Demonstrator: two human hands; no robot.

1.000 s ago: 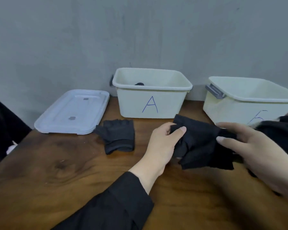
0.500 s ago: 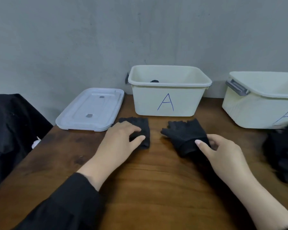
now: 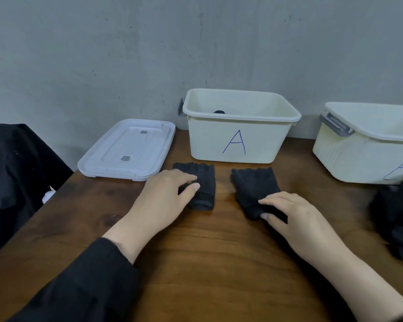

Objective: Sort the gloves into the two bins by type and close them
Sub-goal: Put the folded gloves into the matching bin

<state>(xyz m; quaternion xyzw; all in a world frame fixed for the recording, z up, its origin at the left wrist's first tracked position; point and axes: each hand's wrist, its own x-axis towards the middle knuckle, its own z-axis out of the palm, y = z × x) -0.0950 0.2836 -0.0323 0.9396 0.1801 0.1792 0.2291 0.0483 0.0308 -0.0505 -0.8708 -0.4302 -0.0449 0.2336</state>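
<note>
Two black fingerless gloves lie flat side by side on the wooden table in front of bin A. My left hand rests on the left glove, fingers and thumb laid over its near left part. My right hand pinches the cuff of the right glove between forefinger and thumb. Bin A is open, and a small dark item shows inside at the back. A second open bin stands at the right, its letter partly cut off.
A clear plastic lid lies left of bin A. A blurred pile of dark gloves sits at the right edge of the table. Black cloth hangs beside the table's left edge. A grey wall runs close behind the bins.
The glove held in both hands a second ago now lies on the table right of the other glove. My left hand has moved onto the left glove. The view has turned left.
</note>
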